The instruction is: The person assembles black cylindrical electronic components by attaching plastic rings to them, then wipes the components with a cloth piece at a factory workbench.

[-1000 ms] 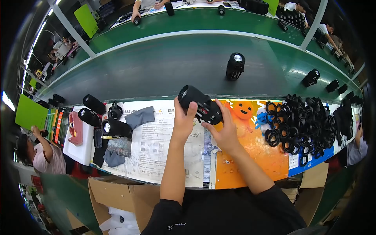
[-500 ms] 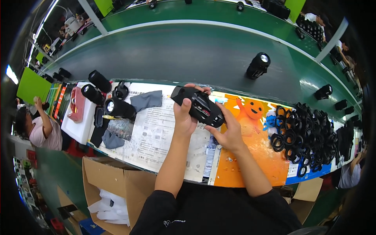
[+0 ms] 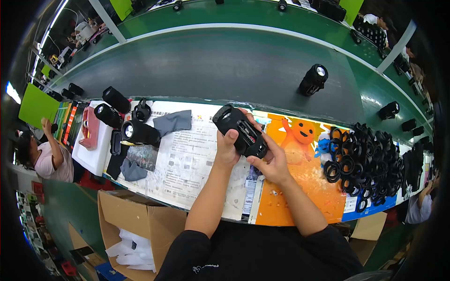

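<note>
Black cylindrical speaker-like device with a panelled side [image 3: 245, 133] is held tilted above the workbench [image 3: 164, 200], its ends toward 10 and 4 o'clock. The left hand [image 3: 228, 149] is clamped on the upper end, the right hand [image 3: 275, 164] on the lower. The step looks like handling or checking the device; turning it further would probably call for one grip to loosen while the other bears it. Around it, clockwise from the device, a dark green belt [image 3: 201, 65] gives broad room at 11 to 12, past the bench's far edge; a black upright cylinder [image 3: 312, 80] stands there at 2. A heap of black plastic rings [image 3: 370, 161] limits room at 3. A white printed sheet [image 3: 187, 161] offers low, flat space at 8; a crumpled grey cloth [image 3: 173, 122] lies at 9.
</note>
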A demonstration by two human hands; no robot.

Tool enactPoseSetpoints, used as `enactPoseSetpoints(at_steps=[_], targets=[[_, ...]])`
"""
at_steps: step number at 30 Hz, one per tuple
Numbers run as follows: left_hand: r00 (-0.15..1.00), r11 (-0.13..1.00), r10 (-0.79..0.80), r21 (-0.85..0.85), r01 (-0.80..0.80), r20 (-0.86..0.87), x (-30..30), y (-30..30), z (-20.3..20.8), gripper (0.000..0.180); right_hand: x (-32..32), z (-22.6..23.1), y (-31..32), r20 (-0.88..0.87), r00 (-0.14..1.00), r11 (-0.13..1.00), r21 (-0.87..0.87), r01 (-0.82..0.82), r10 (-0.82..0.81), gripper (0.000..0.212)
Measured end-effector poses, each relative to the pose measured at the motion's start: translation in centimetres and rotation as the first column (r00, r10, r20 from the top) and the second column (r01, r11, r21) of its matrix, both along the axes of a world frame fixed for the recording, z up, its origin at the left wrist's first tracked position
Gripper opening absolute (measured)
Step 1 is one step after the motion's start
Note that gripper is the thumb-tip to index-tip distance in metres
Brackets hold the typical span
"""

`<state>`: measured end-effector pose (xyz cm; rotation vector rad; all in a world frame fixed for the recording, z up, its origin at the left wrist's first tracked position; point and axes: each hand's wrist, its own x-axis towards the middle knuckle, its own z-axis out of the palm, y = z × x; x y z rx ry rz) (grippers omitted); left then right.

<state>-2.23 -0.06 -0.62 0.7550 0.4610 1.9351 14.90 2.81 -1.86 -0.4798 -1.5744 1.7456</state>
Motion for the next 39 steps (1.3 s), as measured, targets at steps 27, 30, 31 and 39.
enactPoseSetpoints(at_steps=[27,30,31,39], targets=[[0.987,0.974,0.035,-0.217,-0.069,-0.154,-0.9,0.4,-1.5,0.062,12.1,6.5,11.3,0.364,0.609,0.570,0.802,0.180,-0.705,0.024],[0.986,0.972,0.034,-0.225,-0.070,-0.160,-0.4,0.8,-0.8,0.061,16.6,7.9,13.6,0.391,0.190,0.383,0.920,-0.080,-0.901,0.031],[0.983,0.969,0.027,-0.237,-0.070,-0.179,-0.3,0.7,-0.7,0.061,17.2,7.4,14.2,0.390,0.078,0.375,0.913,-0.159,-0.917,0.035],[0.984,0.970,0.021,-0.233,-0.063,-0.179,-0.3,0.4,-0.7,0.064,15.0,4.0,14.9,0.358,0.100,0.302,0.884,-0.356,-0.928,0.031]])
